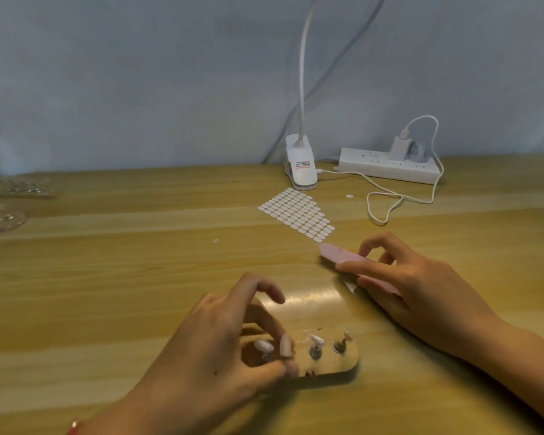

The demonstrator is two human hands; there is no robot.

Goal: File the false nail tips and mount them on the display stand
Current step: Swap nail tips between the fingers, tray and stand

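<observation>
Wooden table (pixel 139 277), seen from above the hands. Display stand (pixel 330 362) sits near centre: a small wooden base with a row of pegs, and a shiny clear sheet (pixel 311 304) just behind it. Left hand (pixel 226 343) hovers over the stand's left end, fingers curled, with thumb and a fingertip pinching a pale nail tip (pixel 285 344) upright above the base. Mounted tip (pixel 264 345) sits on a peg just left of it. Two more pegs to the right carry a second tip (pixel 317 340) and a third tip (pixel 347 335), the last blurred. Right hand (pixel 418 287) is to the right and a little farther off, apart from the stand, with its fingers wrapped round a pink nail file (pixel 343 255). The file's free end points left and far, toward a sheet of white oval stickers (pixel 297 213) lying flat. Beyond that, by the wall, stands a white clip lamp (pixel 300 166). Right of it lies a power strip (pixel 387 167) with a charger (pixel 399 148) plugged in and a white cable (pixel 390 200) looping on the table. Blurred clear packs (pixel 25 188) lie at the far left. Red bracelet (pixel 74 428) on the left wrist.
</observation>
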